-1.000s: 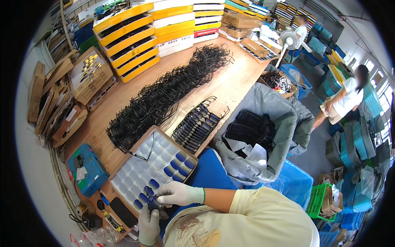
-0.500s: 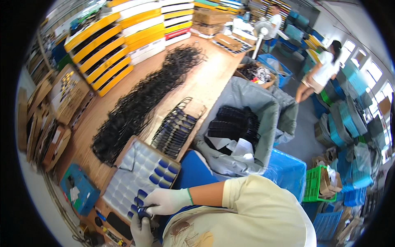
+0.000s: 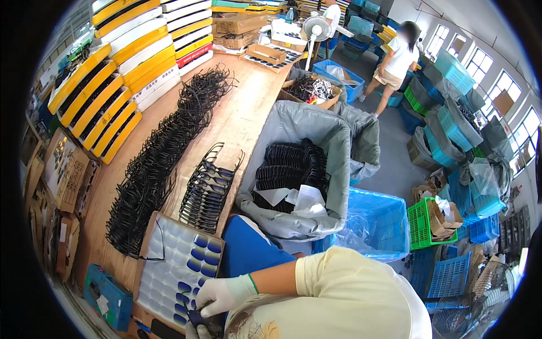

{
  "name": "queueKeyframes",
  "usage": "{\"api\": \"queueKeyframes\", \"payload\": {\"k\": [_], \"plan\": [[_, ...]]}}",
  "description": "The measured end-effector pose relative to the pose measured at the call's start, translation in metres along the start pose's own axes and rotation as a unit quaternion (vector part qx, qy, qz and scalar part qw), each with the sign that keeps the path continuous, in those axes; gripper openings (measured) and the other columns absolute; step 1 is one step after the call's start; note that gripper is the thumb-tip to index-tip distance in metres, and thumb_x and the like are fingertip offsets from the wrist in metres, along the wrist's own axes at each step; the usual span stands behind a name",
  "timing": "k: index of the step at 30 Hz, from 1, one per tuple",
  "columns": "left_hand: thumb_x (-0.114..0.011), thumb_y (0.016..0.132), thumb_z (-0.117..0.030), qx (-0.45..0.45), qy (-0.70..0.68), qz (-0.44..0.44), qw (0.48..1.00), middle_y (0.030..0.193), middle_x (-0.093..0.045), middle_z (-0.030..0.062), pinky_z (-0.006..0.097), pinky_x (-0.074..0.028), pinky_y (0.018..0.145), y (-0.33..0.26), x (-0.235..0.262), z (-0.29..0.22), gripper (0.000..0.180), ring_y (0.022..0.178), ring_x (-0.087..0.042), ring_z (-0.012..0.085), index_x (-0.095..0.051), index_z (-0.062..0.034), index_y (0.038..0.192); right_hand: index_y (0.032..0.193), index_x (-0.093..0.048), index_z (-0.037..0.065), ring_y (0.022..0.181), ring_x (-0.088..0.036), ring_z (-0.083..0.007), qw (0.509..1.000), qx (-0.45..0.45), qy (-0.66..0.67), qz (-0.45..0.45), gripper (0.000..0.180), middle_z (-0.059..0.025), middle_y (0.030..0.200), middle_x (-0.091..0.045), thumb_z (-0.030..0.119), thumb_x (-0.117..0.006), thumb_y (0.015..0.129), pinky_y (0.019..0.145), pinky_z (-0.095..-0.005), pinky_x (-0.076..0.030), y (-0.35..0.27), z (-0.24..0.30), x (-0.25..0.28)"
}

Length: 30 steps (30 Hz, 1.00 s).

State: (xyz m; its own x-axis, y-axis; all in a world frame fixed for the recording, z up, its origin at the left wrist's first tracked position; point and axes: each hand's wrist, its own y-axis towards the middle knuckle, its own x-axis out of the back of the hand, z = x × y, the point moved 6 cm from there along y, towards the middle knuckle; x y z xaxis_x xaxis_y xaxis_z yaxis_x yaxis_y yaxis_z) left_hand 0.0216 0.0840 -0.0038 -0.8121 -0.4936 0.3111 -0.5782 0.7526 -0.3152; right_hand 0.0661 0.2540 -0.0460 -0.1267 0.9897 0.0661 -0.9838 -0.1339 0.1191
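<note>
Head view: right hand [image 3: 224, 294] and left hand [image 3: 195, 331], grips closed, share one dark eyewear piece [image 3: 196, 317] beside one lens tray [image 3: 155, 282].

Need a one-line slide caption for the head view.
Gloved right hand holds a dark eyewear piece at a lens tray; black frames lie heaped along a wooden bench.
</note>
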Motion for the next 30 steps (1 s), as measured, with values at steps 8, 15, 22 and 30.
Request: {"api": "queueKeyframes", "payload": {"k": [8, 15, 22, 30], "plan": [[-0.051, 0.106, -0.028, 0.047, -0.02, -0.011, 0.999, 0.113, -0.068, 0.0218, 0.043, -0.051, 0.085, -0.016, 0.004, 0.012, 0.043, 0.094, -0.065, 0.0318, -0.058, 0.0068, 0.131, 0.098, -0.067, -0.005, 0.078, -0.064, -0.0333, 1.0, -0.015, -0.002, -0.02, 0.03, -0.0214, 0.085, -0.067, 0.024, -0.066, 0.093, 0.072, -0.0404, -0.05, 0.0, -0.009, -0.016], [-0.05, 0.106, -0.026, -0.067, 0.021, -0.111, 0.991, 0.087, -0.069, 0.019, 0.044, -0.049, 0.076, 0.012, -0.013, -0.029, 0.038, 0.079, -0.063, 0.0328, -0.061, 0.0071, 0.119, 0.092, -0.068, -0.005, 0.074, -0.067, -0.0307, 0.993, -0.003, -0.077, -0.09, 0.027, -0.0211, 0.082, -0.069, 0.023, -0.066, 0.092, 0.069, -0.0396, -0.051, 0.004, 0.017, 0.028], [-0.051, 0.106, -0.022, -0.09, -0.044, -0.126, 0.987, 0.074, -0.069, 0.0109, 0.033, -0.047, 0.062, 0.012, -0.006, -0.012, 0.029, 0.064, -0.059, 0.0193, -0.058, 0.0056, 0.11, 0.107, -0.061, 0.005, 0.064, -0.062, -0.016, 0.805, 0.116, -0.119, -0.57, 0.021, -0.0022, 0.075, -0.059, 0.021, -0.065, 0.096, 0.053, -0.032, -0.051, -0.062, 0.113, 0.31], [-0.052, 0.105, -0.021, -0.154, 0.013, -0.147, 0.977, 0.072, -0.069, 0.0101, 0.034, -0.047, 0.062, 0.01, -0.014, -0.034, 0.029, 0.064, -0.059, 0.0196, -0.063, 0.0057, 0.109, 0.161, 0.003, 0.045, 0.082, -0.068, -0.0218, 0.736, 0.147, 0.091, -0.655, 0.087, -0.014, 0.117, -0.063, 0.008, -0.047, 0.101, 0.067, -0.0415, -0.062, -0.134, 0.263, 0.433]]}}
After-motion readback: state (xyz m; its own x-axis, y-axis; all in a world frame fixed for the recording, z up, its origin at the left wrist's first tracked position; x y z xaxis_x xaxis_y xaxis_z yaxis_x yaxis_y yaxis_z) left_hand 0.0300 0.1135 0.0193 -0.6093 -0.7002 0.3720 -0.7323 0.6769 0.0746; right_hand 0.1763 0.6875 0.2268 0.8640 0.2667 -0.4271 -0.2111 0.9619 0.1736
